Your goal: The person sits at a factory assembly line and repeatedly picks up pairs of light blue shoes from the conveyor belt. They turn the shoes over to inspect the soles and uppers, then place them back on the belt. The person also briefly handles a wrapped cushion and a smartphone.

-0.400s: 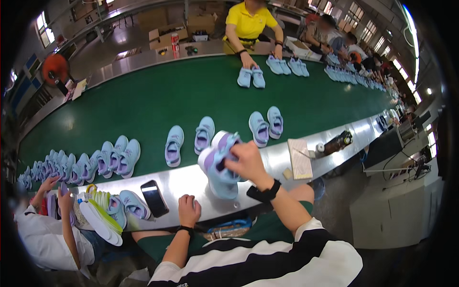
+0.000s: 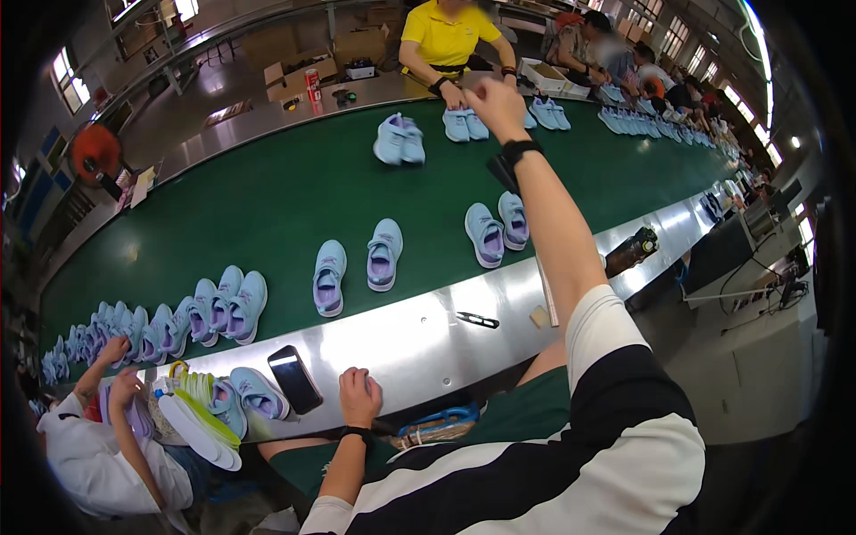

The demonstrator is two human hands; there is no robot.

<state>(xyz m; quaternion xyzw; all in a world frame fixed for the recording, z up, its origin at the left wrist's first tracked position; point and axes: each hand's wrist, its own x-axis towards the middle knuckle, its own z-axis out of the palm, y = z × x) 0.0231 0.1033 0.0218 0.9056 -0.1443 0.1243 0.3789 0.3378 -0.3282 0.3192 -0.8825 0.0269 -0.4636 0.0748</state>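
Observation:
My right hand reaches far out over the green belt, fingers partly bent and apart, holding nothing. Left of it a light-blue pair of sneakers, slightly blurred, is at the belt's far side, apart from my hand. My left hand rests at the near edge of the metal table, fingers curled in with nothing visible in them. Black thread snips lie on the metal. On the belt's near side are two single sneakers, a left one and a right one, and a pair partly behind my forearm.
A phone lies left of my left hand, beside loose sneakers and pale insoles. A dark bottle is to the right. Opposite, a person in yellow touches a pair of sneakers. Another person works at left.
My right hand has swung from the near table out across the belt and let go of the sneakers, now at the far side. The snips have come into view. My left hand stays put.

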